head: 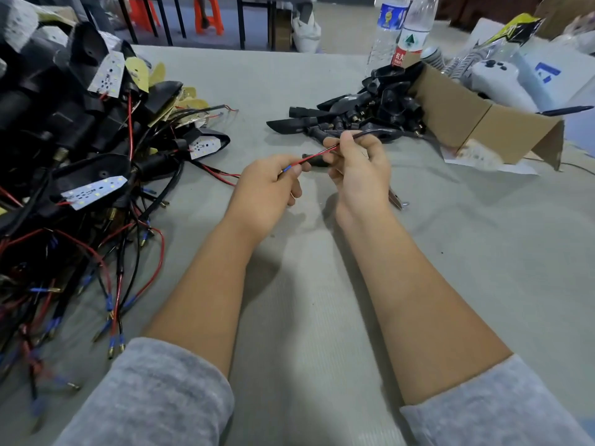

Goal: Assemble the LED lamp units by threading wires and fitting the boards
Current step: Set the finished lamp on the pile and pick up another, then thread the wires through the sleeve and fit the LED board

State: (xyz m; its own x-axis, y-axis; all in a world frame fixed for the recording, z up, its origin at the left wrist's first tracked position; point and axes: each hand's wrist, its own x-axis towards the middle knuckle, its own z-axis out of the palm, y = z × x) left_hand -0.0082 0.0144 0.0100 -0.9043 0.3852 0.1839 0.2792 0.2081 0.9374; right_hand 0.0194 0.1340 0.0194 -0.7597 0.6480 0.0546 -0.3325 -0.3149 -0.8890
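Both hands are up over the middle of the grey table (322, 91), working one wire between them. The left hand (269, 185) has its fingers curled in and pinches the blue-tipped end of a red wire (314, 157). The right hand (359, 170), just beside it at about 2 o'clock, pinches the same wire further along between thumb and fingertips, with the other fingers curled. Behind the right hand there's a black lamp shell (314, 160) on the table, mostly hidden, so I can't tell if the wire goes into it.

Over at 9 to 10 o'clock is a big heap of finished lamps (80, 133), black shells with white LED boards (93, 189) showing and red and black leads trailing toward 7 o'clock. At 1 o'clock sits a pile of empty black shells (360, 111), touching a cardboard box (476, 123) at 2 o'clock. Two water bottles (402, 30) stand behind that at 1 o'clock. Grey fleece sleeves (154, 397) are pushed up on both arms.
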